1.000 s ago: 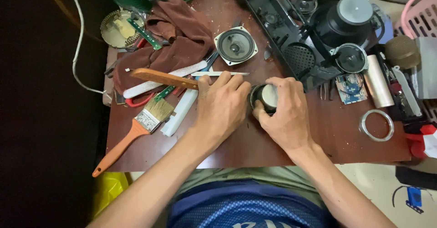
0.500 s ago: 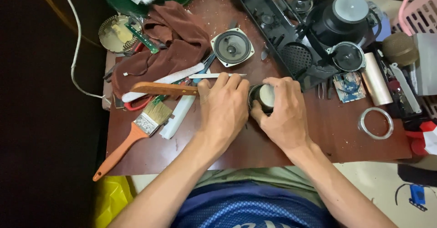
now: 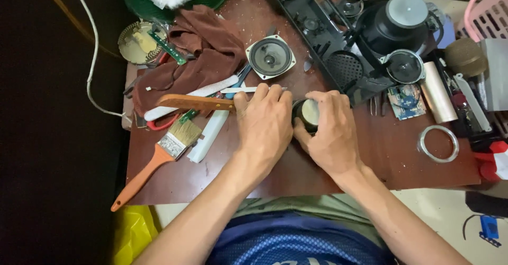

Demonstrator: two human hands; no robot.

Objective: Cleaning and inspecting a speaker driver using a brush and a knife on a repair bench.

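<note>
I see both hands gripping a small round black speaker driver with a pale magnet cap [image 3: 308, 114] on the reddish-brown worktop [image 3: 402, 154]. Left hand [image 3: 264, 122] and right hand [image 3: 329, 132] fingers curl round it; a slip could knock the orange-handled paintbrush [image 3: 159, 156] nearby.

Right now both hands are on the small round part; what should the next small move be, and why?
Probably lift the round part a little off the table, both hands gripping. The left hand and right hand cover most of it, so only its pale top shows, and the wooden handle lies close by the left fingers.
</note>
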